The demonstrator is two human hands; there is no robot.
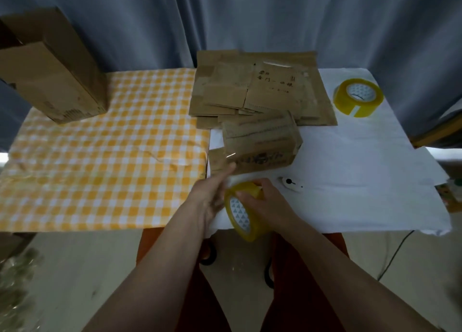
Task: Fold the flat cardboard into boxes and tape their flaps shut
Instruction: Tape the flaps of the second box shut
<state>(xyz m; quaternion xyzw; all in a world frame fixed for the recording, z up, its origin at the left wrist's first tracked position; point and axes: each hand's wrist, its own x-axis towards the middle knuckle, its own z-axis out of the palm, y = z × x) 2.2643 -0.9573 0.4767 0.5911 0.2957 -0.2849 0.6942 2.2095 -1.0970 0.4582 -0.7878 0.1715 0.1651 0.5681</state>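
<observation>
Your right hand [265, 201] grips the tape roll [241, 213]; your left hand [215, 191] lies open beside it, nearer the folded box [260, 145] just beyond.

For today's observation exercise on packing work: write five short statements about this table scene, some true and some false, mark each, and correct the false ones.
1. The right hand grips a yellow roll of clear packing tape. True.
2. A second yellow tape roll lies on the orange checked cloth. False: it lies on the white cloth, far right.
3. A small folded brown cardboard box sits in front of the stack of flat cardboard sheets. True.
4. The left hand holds a pair of scissors. False: its fingers are stretched towards the small box, holding no tool.
5. A tall brown cardboard box stands at the far left. True.
</observation>
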